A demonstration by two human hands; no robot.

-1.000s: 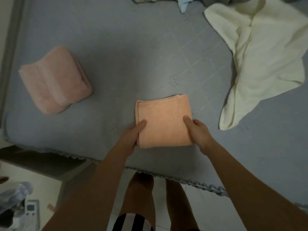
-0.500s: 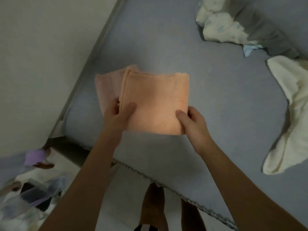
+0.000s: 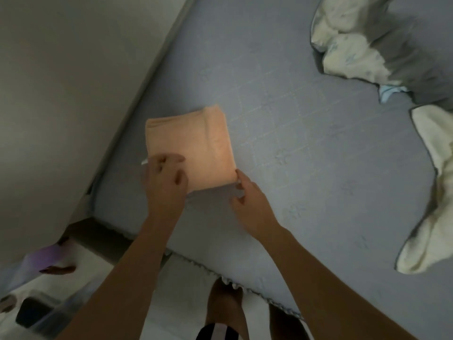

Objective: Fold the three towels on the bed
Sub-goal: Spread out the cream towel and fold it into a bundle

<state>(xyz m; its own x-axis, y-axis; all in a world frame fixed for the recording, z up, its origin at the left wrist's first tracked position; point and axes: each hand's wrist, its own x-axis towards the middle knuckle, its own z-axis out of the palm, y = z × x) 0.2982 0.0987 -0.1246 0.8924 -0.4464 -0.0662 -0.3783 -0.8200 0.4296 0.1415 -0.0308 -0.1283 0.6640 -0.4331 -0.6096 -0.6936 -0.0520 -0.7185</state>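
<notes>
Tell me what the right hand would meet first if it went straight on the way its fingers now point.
The right hand points up-left, fingertips at the near right corner of the folded orange towel. Going straight on, it would probably meet that towel first; whether it already touches is unclear.

A dim room, my view soft and grainy throughout. A warm glow falls on the orange towel (image 3: 190, 146), brightest at its 5 o'clock corner, while my left hand (image 3: 166, 177) smears with motion blur. The gray bed (image 3: 306, 155) fades darker toward 3 o'clock. The wall's line bows at 11 o'clock, and clutter at 8 o'clock dissolves out of focus.
</notes>
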